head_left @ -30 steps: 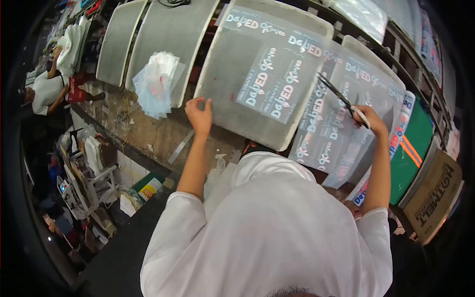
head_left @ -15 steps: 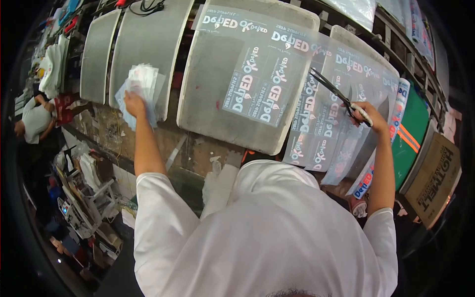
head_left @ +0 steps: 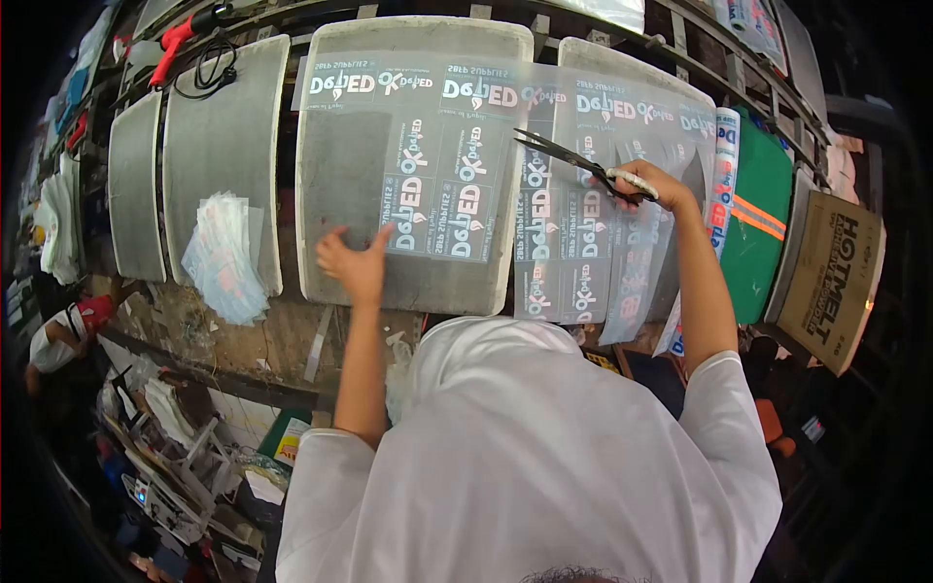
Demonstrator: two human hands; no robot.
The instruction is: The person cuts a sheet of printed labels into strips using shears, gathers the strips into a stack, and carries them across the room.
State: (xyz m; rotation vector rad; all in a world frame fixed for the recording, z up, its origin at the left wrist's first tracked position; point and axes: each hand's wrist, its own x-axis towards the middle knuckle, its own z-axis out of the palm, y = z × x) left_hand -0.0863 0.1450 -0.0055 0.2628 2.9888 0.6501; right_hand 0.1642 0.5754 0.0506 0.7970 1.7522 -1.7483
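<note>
My right hand [head_left: 649, 185] grips long black scissors [head_left: 564, 151] with wrapped, whitish handles, their blades pointing left over the printed film. My left hand [head_left: 355, 264] has its fingers apart and holds nothing. It hovers over or rests on the lower part of a grey board [head_left: 340, 165], close to the film's left edge; contact cannot be made out. The translucent film [head_left: 457, 194], printed with mirrored "DepED OK" lettering, spreads across this board and the grey board to its right. Farther left, a fanned pile of cut film pieces [head_left: 228, 257] lies on another grey board [head_left: 224, 117].
A red corded power tool [head_left: 175, 44] lies at the upper left. To the right are a green panel with orange stripes [head_left: 763, 214] and a "HOTMELT" cardboard box [head_left: 838, 277]. Another person [head_left: 58, 340] is at the far left. Metal rails [head_left: 680, 44] run behind the boards.
My left hand has let go of the film pieces, leaving them on the left board, and moved right to the film's edge. The scissors stay in my right hand. The view has shifted.
</note>
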